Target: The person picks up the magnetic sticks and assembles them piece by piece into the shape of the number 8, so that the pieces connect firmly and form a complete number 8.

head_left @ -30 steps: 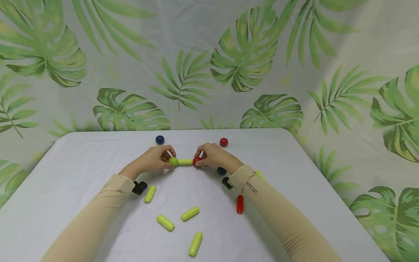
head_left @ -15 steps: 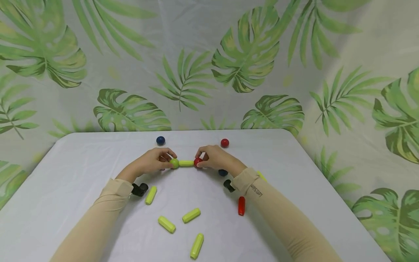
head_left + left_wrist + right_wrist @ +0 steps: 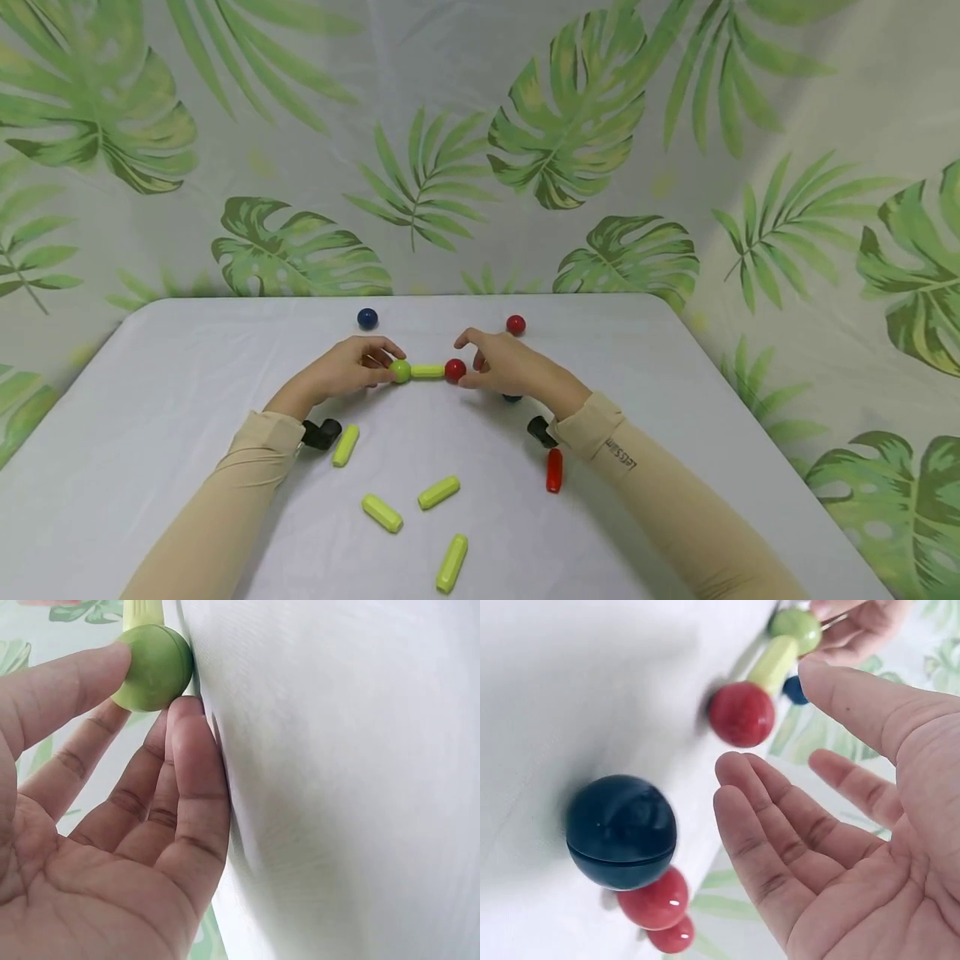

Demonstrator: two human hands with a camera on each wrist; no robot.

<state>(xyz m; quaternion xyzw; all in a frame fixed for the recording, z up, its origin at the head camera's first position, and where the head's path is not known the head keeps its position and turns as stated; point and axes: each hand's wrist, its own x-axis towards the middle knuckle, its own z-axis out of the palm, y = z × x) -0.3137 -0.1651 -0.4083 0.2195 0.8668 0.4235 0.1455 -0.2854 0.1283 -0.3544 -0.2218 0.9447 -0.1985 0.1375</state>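
My left hand [image 3: 348,371] pinches a green ball [image 3: 401,371] between thumb and fingers; the left wrist view shows the thumb against the ball's [image 3: 154,667] side. From the ball a yellow-green rod [image 3: 427,372] runs right to a red ball [image 3: 455,370], all in one line. Just right of that red ball is my right hand [image 3: 506,365], its fingers spread and holding nothing. In the right wrist view, a gap shows between its fingertips and the red ball [image 3: 742,714]. A dark blue ball [image 3: 621,832] sits beside this hand, mostly hidden by it in the head view.
At the table's far side lie a blue ball [image 3: 367,318] and a red ball [image 3: 515,324]. Several yellow-green rods, one of them here [image 3: 439,493], are scattered nearer the front. A red rod [image 3: 554,471] lies beside the right forearm. Two red balls [image 3: 654,900] show past the dark blue one.
My right hand has let go of the red ball, opened its fingers and drawn back slightly to the right. The left hand keeps its pinch on the green ball.
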